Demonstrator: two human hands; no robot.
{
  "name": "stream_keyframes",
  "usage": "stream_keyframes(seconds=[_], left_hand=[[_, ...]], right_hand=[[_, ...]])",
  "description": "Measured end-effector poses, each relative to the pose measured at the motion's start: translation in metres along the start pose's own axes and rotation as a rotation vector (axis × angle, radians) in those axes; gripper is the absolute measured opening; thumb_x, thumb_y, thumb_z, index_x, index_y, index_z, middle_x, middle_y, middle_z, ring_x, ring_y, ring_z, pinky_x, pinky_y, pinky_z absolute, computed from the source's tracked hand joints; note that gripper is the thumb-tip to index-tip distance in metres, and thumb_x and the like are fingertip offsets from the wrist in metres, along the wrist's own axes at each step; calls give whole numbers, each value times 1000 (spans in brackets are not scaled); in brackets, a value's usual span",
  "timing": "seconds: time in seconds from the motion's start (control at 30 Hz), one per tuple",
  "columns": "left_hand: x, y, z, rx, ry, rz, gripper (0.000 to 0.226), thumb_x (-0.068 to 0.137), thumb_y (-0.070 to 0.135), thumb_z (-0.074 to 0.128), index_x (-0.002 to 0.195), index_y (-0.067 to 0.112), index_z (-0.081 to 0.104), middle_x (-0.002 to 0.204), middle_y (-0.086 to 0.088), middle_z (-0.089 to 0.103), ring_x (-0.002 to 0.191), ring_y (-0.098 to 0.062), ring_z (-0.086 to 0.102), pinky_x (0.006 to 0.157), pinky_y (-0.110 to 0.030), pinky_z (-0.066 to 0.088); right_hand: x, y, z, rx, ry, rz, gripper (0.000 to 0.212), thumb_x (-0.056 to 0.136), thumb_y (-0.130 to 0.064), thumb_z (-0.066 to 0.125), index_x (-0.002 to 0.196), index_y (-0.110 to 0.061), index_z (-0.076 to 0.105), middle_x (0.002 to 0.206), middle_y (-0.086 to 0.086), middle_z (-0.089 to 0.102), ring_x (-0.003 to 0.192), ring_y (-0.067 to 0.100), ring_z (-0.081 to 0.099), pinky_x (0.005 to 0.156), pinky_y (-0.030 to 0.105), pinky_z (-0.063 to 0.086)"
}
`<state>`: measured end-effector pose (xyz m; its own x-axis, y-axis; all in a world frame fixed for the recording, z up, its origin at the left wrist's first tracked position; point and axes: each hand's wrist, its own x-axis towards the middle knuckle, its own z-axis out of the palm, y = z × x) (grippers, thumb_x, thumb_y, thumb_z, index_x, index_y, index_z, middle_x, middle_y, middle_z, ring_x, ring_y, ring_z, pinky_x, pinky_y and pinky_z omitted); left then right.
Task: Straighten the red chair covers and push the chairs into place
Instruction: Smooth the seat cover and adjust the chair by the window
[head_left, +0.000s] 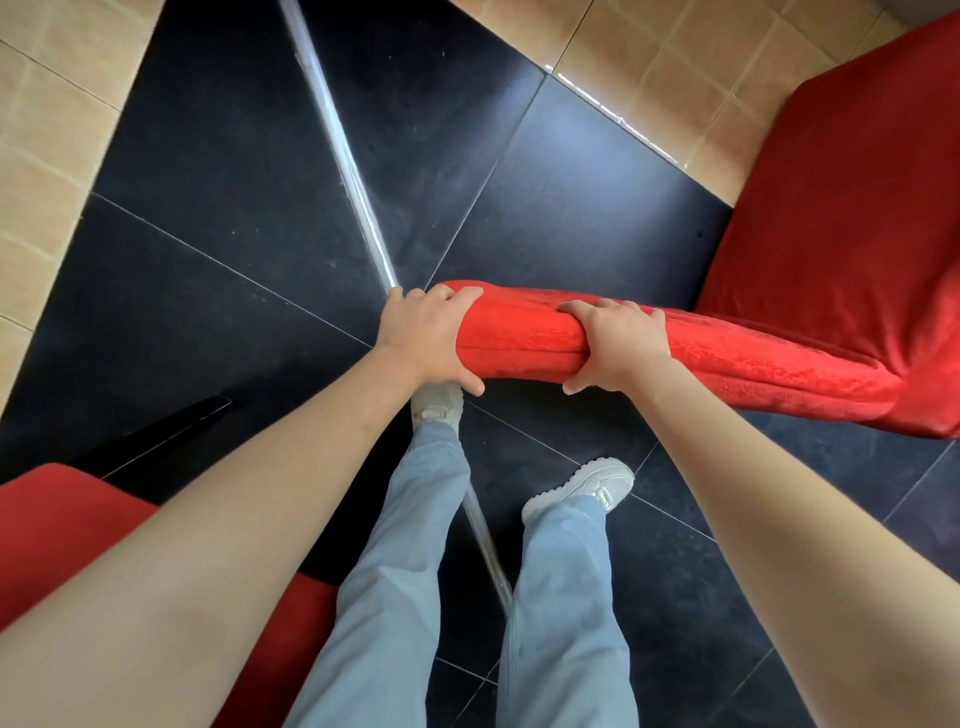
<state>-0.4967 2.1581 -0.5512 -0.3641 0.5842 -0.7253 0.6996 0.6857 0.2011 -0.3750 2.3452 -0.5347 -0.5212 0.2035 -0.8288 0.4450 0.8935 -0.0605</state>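
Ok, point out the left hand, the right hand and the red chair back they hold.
left hand (423, 340), head view, on the back of the hand.
right hand (615, 345), head view, on the back of the hand.
red chair back (524, 340), head view, on the covered top edge between the two hands.

Bright, even daylight fills a sharp, wide-angle view looking down. A white streak of glare runs along the metal strip (343, 156) crossing the glossy black floor (218, 197), with a softer sheen to the strip's right. Shadows are faint. Straight lines bow toward the frame edges, and the forearms look stretched.
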Motion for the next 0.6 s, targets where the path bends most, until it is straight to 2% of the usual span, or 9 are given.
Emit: stream_keyframes(seconds=[0.13, 0.33, 0.5, 0.6], left_hand=[[0, 0, 0, -7, 2, 0, 120, 44, 78, 75, 144, 28, 33, 134, -2, 54, 115, -29, 56, 98, -42, 35], [1, 0, 0, -14, 6, -4, 115, 45, 77, 75, 141, 28, 38, 130, 0, 57, 114, -28, 56, 98, -42, 36], [1, -1, 0, -18, 19, 1, 110, 46, 78, 74, 139, 29, 42, 124, 1, 61, 111, -27, 58, 96, -41, 37], [1, -1, 0, -21, 24, 0, 109, 47, 78, 74, 138, 29, 43, 123, 1, 61, 111, -27, 58, 95, -40, 38]], right_hand=[[2, 2, 4, -5, 46, -12, 102, 55, -57, 84, 144, -38, 36, 126, 0, 61, 116, 28, 56, 100, 47, 37], [3, 3, 5, 3, 78, -25, 100, 56, -59, 82, 143, -37, 39, 120, 0, 66, 111, 27, 60, 98, 43, 39], [3, 4, 5, -1, 116, -31, 92, 57, -61, 81, 138, -33, 48, 114, 0, 68, 104, 27, 63, 85, 36, 44], [2, 4, 6, 11, 128, -26, 90, 56, -62, 81, 135, -33, 50, 112, 0, 69, 104, 26, 63, 85, 36, 43]])
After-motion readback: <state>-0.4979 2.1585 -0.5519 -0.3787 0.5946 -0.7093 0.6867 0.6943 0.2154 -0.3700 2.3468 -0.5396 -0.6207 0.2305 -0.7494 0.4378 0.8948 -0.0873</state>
